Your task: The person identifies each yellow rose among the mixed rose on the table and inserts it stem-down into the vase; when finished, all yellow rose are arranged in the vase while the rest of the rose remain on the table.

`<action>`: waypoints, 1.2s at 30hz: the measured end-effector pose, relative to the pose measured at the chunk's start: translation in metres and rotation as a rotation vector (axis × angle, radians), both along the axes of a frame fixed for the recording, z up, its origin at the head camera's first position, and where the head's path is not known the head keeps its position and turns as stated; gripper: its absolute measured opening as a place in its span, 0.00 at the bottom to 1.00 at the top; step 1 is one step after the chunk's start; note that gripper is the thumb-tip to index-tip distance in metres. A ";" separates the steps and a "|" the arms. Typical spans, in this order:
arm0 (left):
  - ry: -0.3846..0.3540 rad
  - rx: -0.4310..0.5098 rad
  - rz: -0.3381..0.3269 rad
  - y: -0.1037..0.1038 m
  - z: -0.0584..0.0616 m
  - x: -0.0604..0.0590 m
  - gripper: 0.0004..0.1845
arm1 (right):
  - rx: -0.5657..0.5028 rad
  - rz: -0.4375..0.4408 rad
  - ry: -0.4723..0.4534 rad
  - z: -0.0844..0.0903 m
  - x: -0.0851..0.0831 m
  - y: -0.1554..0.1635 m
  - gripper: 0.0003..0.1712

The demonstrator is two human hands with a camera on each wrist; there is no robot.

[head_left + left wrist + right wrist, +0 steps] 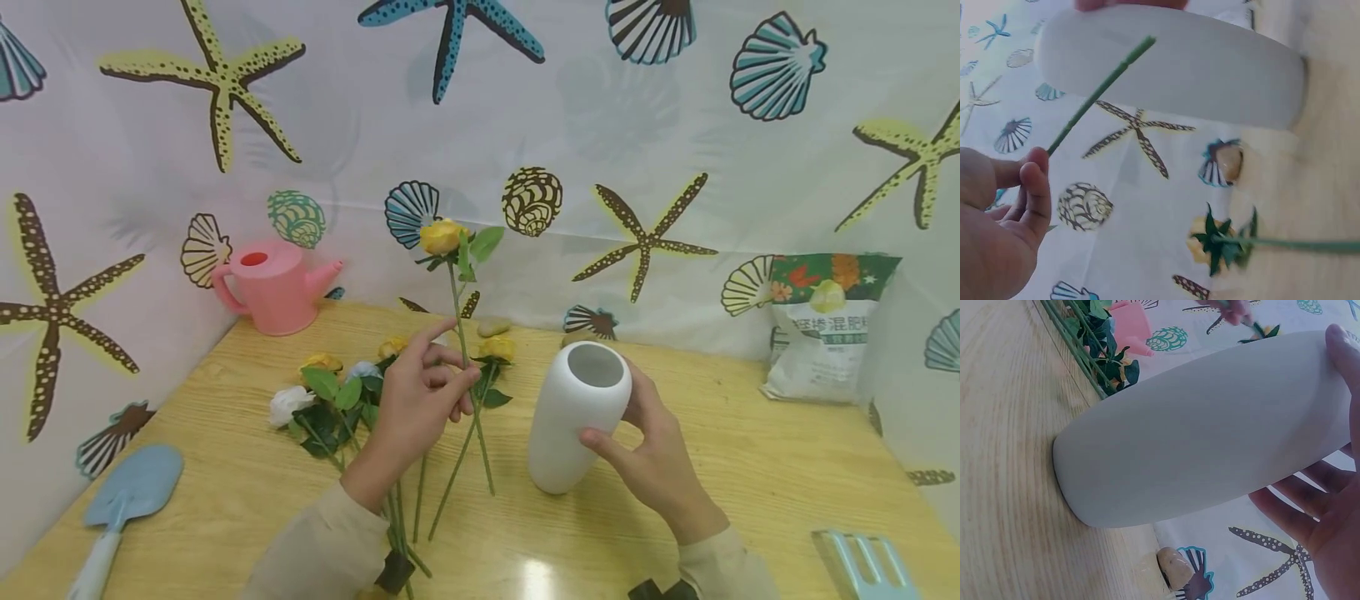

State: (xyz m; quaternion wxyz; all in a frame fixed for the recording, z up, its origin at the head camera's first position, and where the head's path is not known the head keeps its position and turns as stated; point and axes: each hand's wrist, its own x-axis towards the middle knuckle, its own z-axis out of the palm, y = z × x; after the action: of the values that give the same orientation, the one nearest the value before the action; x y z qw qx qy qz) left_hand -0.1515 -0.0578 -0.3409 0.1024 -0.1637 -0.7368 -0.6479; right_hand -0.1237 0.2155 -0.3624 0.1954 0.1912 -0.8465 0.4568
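We see the left hand (420, 392) raised above the table (750, 450), and it pinches the green stem of a yellow rose (441, 237) between the thumb and the curled fingers. The rose stands almost upright in the air, its bloom at the top near the wall and the cut end of the stem hanging down just beside the vase. In the left wrist view the same stem (1099, 95) passes from the fingers (1034, 187) in front of the white body of the vase.

The right hand (652, 454) holds the white vase (577, 412). The thumb lies on the front side and the other fingers are wrapped behind it, a little under the rim. The vase stands on the table, slightly tilted to the right, with its open mouth on top. In the right wrist view the bottom of the vase (1210, 431) touches the wood, and the fingers (1291, 512) curve around it.

Left of the vase, under the left hand, a bunch of flowers (337, 392) lies on the table, yellow and white ones with green leaves, and their stems point toward the person. One more yellow flower (497, 348) lies between this bunch and the vase.

A pink watering can (273, 283) stands at the back left corner. A blue shovel (127, 500) lies at the left edge, a blue rake (866, 562) at the right front, and a bag of soil (821, 329) leans on the wall at the right.
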 end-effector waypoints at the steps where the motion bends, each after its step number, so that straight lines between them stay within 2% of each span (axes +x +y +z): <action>1: 0.014 0.048 0.010 0.002 0.004 0.001 0.33 | 0.001 0.001 0.001 0.000 0.000 0.000 0.51; 4: 0.055 0.189 0.054 0.008 0.013 0.002 0.32 | 0.002 0.003 0.004 0.001 0.001 -0.001 0.51; 7: 0.110 0.325 0.128 0.013 0.023 0.002 0.31 | 0.008 0.001 0.007 0.001 0.002 -0.001 0.51; 12: 0.266 0.566 0.271 0.022 0.042 0.002 0.29 | 0.027 -0.011 0.001 0.002 0.002 0.001 0.51; 15: 0.338 0.711 0.322 0.030 0.053 0.005 0.27 | 0.036 -0.013 -0.001 0.003 0.001 0.001 0.51; 18: 0.379 0.809 0.346 0.040 0.060 0.009 0.25 | 0.043 -0.009 -0.002 0.004 0.000 0.001 0.51; 23: 0.418 0.852 0.367 0.058 0.062 0.014 0.23 | 0.045 0.004 -0.013 0.003 0.000 -0.001 0.51; 27: 0.448 0.838 0.340 0.068 0.057 0.013 0.21 | 0.050 0.005 -0.017 0.002 -0.001 -0.001 0.51; 36: 0.487 0.669 0.227 0.085 0.040 0.009 0.18 | 0.057 0.000 -0.020 0.002 -0.001 0.001 0.50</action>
State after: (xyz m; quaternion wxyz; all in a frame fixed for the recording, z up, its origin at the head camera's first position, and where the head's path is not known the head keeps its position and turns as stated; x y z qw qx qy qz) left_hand -0.1425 0.0273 -0.3007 0.3913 -0.1876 -0.4539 -0.7782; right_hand -0.1252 0.2164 -0.3600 0.1815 0.1922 -0.8609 0.4346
